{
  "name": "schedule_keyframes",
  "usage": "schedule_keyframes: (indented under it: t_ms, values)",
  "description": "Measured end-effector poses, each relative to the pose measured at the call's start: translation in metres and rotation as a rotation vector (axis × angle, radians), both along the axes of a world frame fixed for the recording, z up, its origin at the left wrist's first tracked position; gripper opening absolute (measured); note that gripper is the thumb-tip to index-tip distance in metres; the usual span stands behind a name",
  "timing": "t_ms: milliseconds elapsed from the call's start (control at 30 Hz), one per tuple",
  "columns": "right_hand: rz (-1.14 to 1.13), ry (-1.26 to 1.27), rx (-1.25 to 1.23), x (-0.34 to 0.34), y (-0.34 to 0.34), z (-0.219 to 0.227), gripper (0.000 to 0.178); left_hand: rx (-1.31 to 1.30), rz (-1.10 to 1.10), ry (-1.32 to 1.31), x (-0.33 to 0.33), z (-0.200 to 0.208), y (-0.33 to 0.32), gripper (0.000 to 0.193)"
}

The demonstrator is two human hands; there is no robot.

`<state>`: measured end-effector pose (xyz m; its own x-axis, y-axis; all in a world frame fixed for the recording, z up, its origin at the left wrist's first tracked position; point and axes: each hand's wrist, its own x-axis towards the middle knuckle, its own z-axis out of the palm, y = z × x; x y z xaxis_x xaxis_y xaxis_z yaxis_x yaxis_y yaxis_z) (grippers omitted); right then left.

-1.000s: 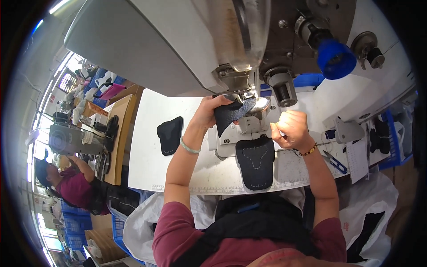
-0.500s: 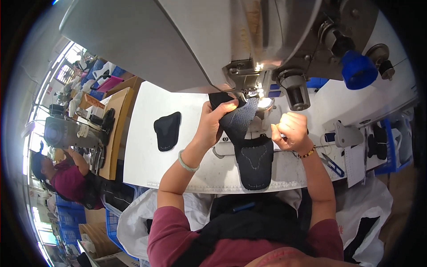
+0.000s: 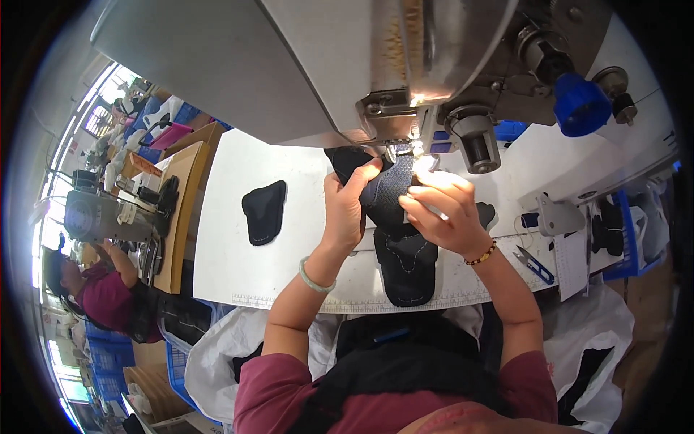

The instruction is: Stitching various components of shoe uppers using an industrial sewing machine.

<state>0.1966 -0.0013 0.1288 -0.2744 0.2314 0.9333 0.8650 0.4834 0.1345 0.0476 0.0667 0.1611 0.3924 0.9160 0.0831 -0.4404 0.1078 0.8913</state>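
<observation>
A black and grey mesh shoe upper lies under the needle area of a sewing machine. A padded black tongue with light stitching extends from it toward me, down to the table's front edge. My left hand grips the upper's left side, thumb on top near the presser foot. At its right edge, my right hand has curled fingers closed on the mesh; the fingertips are partly hidden. A similar black padded piece rests apart on the white table, to the left.
Blue-handled thread snips lie on the right, beside a white ruled strip. A ruler scale runs along the table's front edge. A blue crate stands at far right. Another person sits at a machine on the left.
My right hand has moved left and up from beside the upper to its mesh edge and closed there. The left hand keeps its grip, with the upper shifted slightly.
</observation>
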Motion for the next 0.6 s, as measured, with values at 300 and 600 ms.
schedule_keyframes:
  t_ms: [300,600]
  values:
    - [0.026,0.026,-0.113,0.004,0.006,0.004,0.028,-0.044,0.151,0.004,0.008,0.007,-0.015,0.015]
    - [0.096,0.062,-0.145,0.014,0.006,0.005,0.029,-0.104,-0.071,-0.113,-0.013,-0.007,-0.004,0.011]
